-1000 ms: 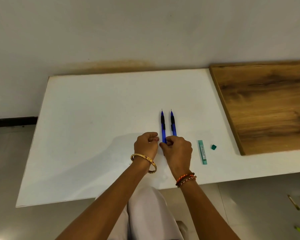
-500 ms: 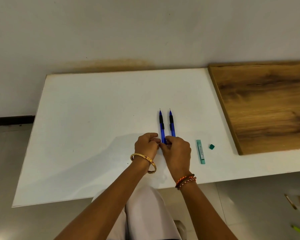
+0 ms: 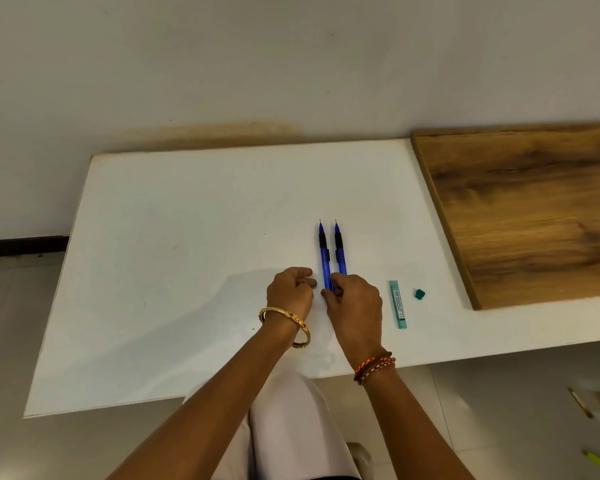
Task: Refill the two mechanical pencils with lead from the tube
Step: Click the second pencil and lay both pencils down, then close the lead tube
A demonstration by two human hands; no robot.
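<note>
Right hand [image 3: 355,306] pinches left pencil [image 3: 324,259] end — left hand [image 3: 290,289] curled beside it, grasp unclear.

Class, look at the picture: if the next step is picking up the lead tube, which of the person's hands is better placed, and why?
The right hand. The lead tube lies just to its right on the white table, while the left hand sits beyond both pencils, farther away.
</note>
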